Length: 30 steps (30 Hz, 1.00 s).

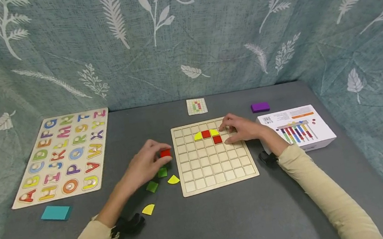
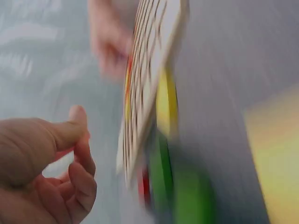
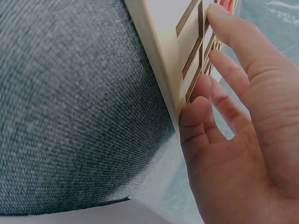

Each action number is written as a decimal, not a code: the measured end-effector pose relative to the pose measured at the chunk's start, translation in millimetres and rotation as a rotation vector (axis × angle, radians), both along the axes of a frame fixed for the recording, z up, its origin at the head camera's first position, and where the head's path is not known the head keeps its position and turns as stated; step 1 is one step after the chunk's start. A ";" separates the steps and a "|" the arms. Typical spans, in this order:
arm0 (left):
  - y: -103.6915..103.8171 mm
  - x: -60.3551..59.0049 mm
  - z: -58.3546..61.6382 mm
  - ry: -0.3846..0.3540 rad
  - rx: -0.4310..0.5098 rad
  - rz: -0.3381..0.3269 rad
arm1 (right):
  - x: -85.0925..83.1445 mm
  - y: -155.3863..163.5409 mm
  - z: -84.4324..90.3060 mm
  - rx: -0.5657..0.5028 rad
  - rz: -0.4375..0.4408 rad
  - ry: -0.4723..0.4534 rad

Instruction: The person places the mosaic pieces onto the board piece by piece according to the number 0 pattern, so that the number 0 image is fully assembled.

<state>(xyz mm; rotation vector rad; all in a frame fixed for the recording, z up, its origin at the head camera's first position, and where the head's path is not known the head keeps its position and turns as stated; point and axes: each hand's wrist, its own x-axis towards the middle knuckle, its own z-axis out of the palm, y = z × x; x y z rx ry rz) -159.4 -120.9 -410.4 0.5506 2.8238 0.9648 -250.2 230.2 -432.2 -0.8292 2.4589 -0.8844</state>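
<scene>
My left hand (image 1: 148, 162) hovers left of the wooden grid board (image 1: 202, 173), thumb and index apart around a red square tile (image 1: 165, 153) in the head view. The left wrist view shows that red tile (image 2: 144, 186) lower, apart from the fingertips, and nothing visible in the hand. Beside it lie green tiles (image 1: 162, 172) and yellow quarter-round tiles (image 1: 173, 179). My right hand (image 1: 242, 127) rests its fingertips on the board's right part, close to a yellow tile (image 1: 214, 132) and a red tile (image 1: 217, 139). Another red tile (image 1: 205, 134) and yellow tile (image 1: 198, 136) sit in the same upper row.
Behind the board lies a pattern card (image 1: 196, 106). An alphabet puzzle board (image 1: 101, 153) and a teal block (image 1: 56, 213) are at the left. On the right are a white box (image 1: 315, 133) and a purple block (image 1: 260, 107). A leaf-patterned curtain (image 1: 79, 37) hangs behind.
</scene>
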 end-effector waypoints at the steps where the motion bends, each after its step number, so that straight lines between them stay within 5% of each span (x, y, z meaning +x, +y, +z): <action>1: 16.2 -0.3 1.7 -0.001 -0.017 -0.036 | -0.2 0.1 -0.1 0.000 -0.003 0.000; 6: 80.8 -3.3 3.1 -0.012 -0.051 -0.182 | -1.3 -0.8 -1.2 0.004 0.001 0.027; 11: 113.1 -12.0 -2.0 -0.026 -0.047 -0.213 | -0.9 -1.9 -1.8 0.012 0.009 0.043; 19: 136.6 -22.3 -7.7 -0.043 -0.097 -0.212 | -0.8 -0.2 -1.2 0.018 -0.004 0.040; 30: 143.3 -27.9 -14.6 0.015 -0.090 -0.169 | 0.9 -1.9 -1.8 0.013 -0.009 0.043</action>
